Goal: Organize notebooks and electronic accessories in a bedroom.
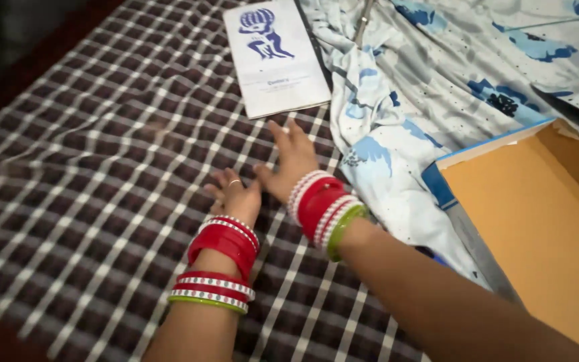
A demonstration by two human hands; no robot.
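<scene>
My left hand (234, 194) lies on the dark checked bedcover (102, 167), fingers curled slightly apart, a ring on one finger, holding nothing. My right hand (291, 159) rests flat on the same cover just beyond it, fingers spread and pointing toward a white booklet with a blue figure (275, 57). Both wrists carry stacks of red, white and green bangles (222, 251). The right hand sits beside the edge of a white cloth with blue floral print (423, 87), not touching it as far as I can see.
An open cardboard box (544, 201) with a blue and white rim sits at the right, partly on the floral cloth. A thin metal object (363, 23) lies on the cloth at the top. The bed's dark edge runs along the upper left.
</scene>
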